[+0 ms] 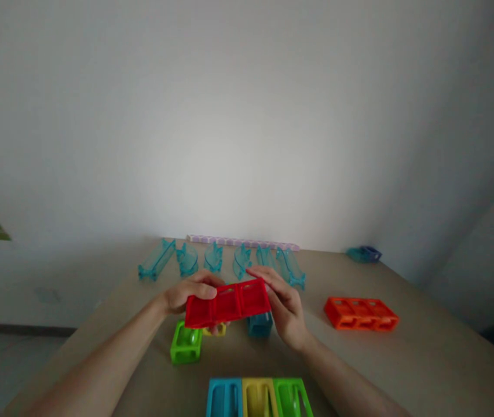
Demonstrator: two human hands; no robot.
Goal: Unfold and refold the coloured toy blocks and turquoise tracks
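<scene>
A red three-cell plastic frame (228,303) is held above the tabletop between both hands. My left hand (189,292) grips its left end and my right hand (285,310) grips its right end. Below the frame sit a small green block (185,344), a yellow block (216,330) mostly hidden by the frame, and a blue block (259,325). Close to me, a blue, a yellow and a green ramp piece (259,398) stand side by side at the bottom edge of the view.
An orange three-cell frame (361,313) lies on the brown table (424,359) at the right. Several clear teal track pieces (220,259) lie in a row at the far side, before a pale purple strip (242,241). A small blue piece (363,253) sits near the wall.
</scene>
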